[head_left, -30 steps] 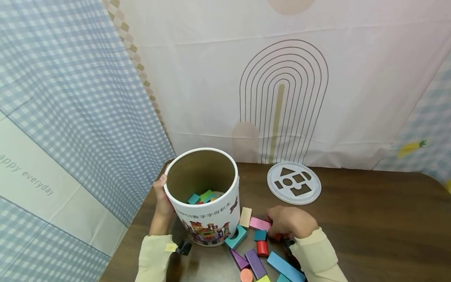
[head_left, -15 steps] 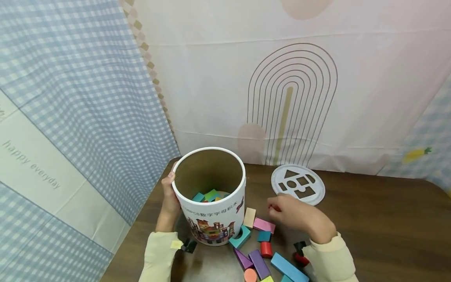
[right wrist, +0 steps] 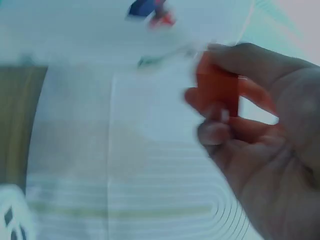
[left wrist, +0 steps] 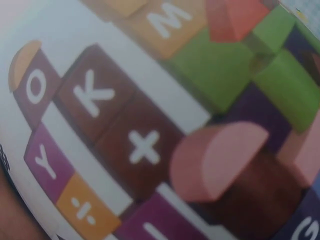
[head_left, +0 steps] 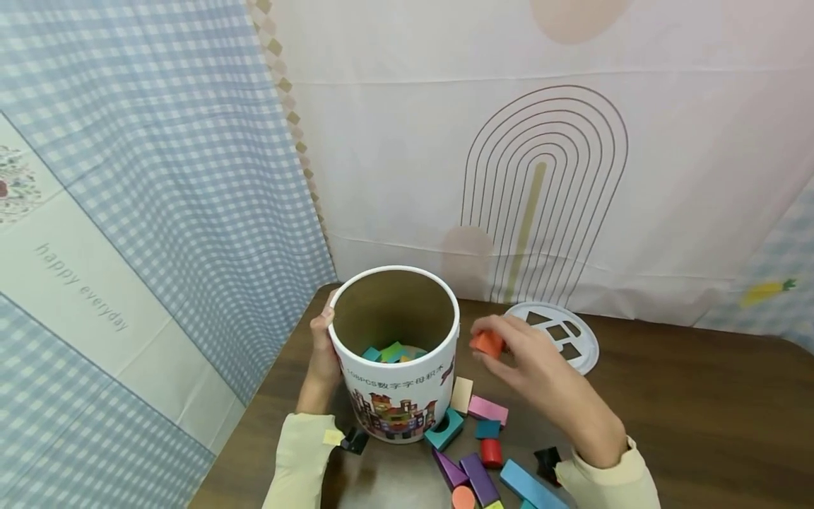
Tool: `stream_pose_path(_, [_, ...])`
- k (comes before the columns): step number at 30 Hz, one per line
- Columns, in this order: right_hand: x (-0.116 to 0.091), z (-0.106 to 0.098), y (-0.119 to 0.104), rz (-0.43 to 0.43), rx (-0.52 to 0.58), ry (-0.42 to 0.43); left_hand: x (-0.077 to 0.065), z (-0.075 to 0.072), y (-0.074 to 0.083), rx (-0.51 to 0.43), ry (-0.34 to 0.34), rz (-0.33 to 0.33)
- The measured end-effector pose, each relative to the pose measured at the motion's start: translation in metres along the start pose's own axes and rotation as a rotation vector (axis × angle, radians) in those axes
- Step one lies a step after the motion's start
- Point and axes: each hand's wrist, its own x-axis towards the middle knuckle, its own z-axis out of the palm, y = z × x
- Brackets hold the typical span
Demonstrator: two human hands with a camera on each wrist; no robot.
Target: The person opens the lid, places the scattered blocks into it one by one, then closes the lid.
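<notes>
A white bucket printed with a block castle stands on the table, with several coloured blocks at its bottom. My left hand grips its left side, thumb up at the rim; the left wrist view is filled by the bucket's printed wall. Right of the rim and above the table, my right hand pinches an orange block between thumb and fingers. In the right wrist view the same orange block is blurred and partly covered by the fingertips.
A round white lid with shaped cut-outs lies behind my right hand. Loose blocks lie right of the bucket: a teal arch, a beige block, a pink block, a red cylinder, a purple block and a blue block.
My right hand has risen from among the blocks on the table to rim height, carrying the orange block. The left hand keeps its hold on the bucket. The head view has shifted slightly.
</notes>
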Motion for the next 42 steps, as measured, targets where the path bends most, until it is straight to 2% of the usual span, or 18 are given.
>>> stream_pose_path(3, [0.011,0.003,-0.018,-0.022,0.052,0.083,-0.001,0.003,0.006,0.003,0.023,-0.011])
stream_pose_path(6, [0.023,0.008,-0.033,-0.017,0.084,0.091,-0.002,0.004,0.008,-0.007,0.032,-0.011])
stream_pose_path(10, [0.039,0.018,-0.043,-0.026,0.085,0.041,-0.003,0.003,0.006,-0.008,0.022,-0.018])
stream_pose_path(14, [0.052,0.027,-0.044,-0.052,0.104,-0.01,0.0,0.006,0.002,0.001,0.012,-0.032])
stream_pose_path(17, [0.062,0.029,-0.043,-0.022,0.113,-0.057,0.002,0.009,0.001,-0.002,-0.002,-0.038])
stream_pose_path(19, [0.071,0.028,-0.042,0.014,0.101,-0.131,0.004,0.009,0.0,-0.005,-0.006,-0.04])
stream_pose_path(21, [0.083,0.026,-0.043,0.036,0.078,-0.259,0.005,0.008,0.0,0.001,0.003,-0.041])
stream_pose_path(27, [0.116,0.04,-0.044,-0.043,0.035,-0.86,0.0,0.005,0.001,0.001,0.051,-0.025])
stream_pose_path(30, [0.121,0.05,-0.044,0.006,-0.01,-1.054,-0.003,0.006,0.0,0.001,0.04,-0.033])
stream_pose_path(33, [0.119,0.055,-0.044,0.134,-0.099,-1.13,-0.002,0.008,-0.002,-0.012,0.017,-0.041])
stream_pose_path(36, [0.118,0.056,-0.046,0.22,-0.165,-1.132,0.0,0.009,-0.002,-0.021,0.011,-0.037])
stream_pose_path(38, [0.118,0.057,-0.048,0.221,-0.162,-1.117,0.001,0.008,0.0,-0.022,0.021,-0.028])
stream_pose_path(42, [0.12,0.062,-0.051,0.113,-0.119,-1.056,-0.001,0.006,0.004,-0.018,0.034,-0.02])
